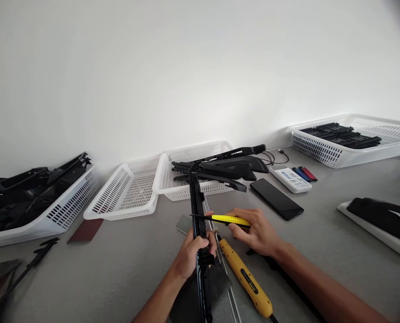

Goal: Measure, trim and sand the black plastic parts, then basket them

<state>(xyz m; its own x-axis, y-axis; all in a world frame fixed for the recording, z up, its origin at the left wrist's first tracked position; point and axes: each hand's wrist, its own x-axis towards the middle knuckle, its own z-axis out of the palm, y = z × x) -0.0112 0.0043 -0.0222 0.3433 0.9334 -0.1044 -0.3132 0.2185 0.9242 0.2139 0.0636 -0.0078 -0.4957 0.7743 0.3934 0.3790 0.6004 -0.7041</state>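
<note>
My left hand is closed around a long black plastic trim piece, which stands lengthwise in front of me. In my right hand is a yellow utility knife, its blade pointing left and lying at the edge of the trim piece; whether it touches cannot be made out. A yellow corded handheld tool lies on the table just below my right hand. Beside the trim piece runs a thin metal ruler-like strip. A small grey-green flat block lies partly behind the trim piece.
White baskets stand along the wall: one with black parts at left, a bare one, one with long black parts, another at right. A phone, power bank, lighters and brown sandpaper lie about.
</note>
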